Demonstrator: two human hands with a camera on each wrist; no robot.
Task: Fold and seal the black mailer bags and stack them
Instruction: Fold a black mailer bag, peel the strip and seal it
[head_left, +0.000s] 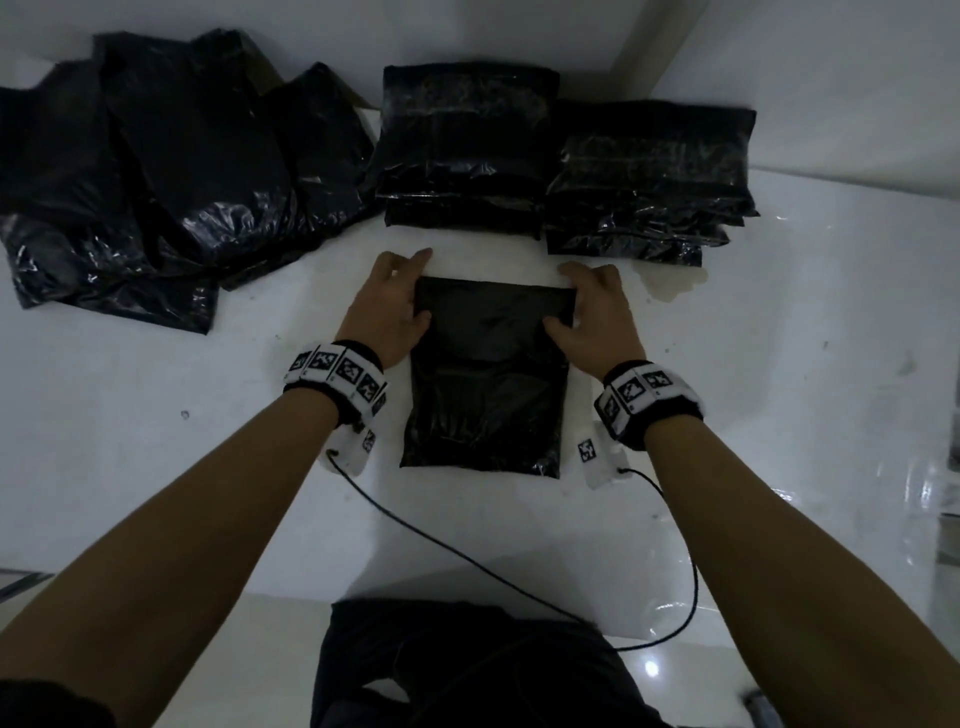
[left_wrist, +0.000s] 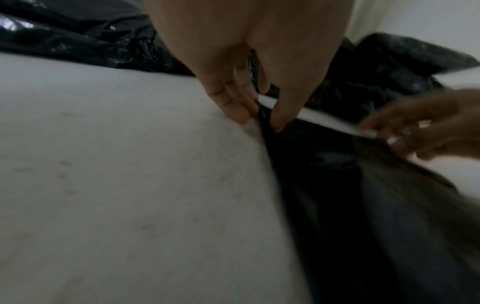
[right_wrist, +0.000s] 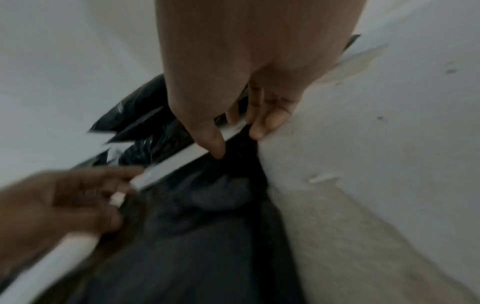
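A black mailer bag (head_left: 483, 374) lies flat on the white desk (head_left: 156, 467), near centre. The left hand (head_left: 387, 306) and right hand (head_left: 597, 312) each pinch a far corner between thumb and fingers (left_wrist: 233, 107). Two stacks (head_left: 467, 145) (sealed, it seems) sit beyond; loose bags (head_left: 156, 171) lie far left.

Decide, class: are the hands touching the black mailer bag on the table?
Touching: the head view shows the left hand and right hand pinching the mailer bag's far corners.

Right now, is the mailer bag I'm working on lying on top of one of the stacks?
No, the mailer bag lies flat on the white table, nearer than both stacks, with both hands at its far corners.
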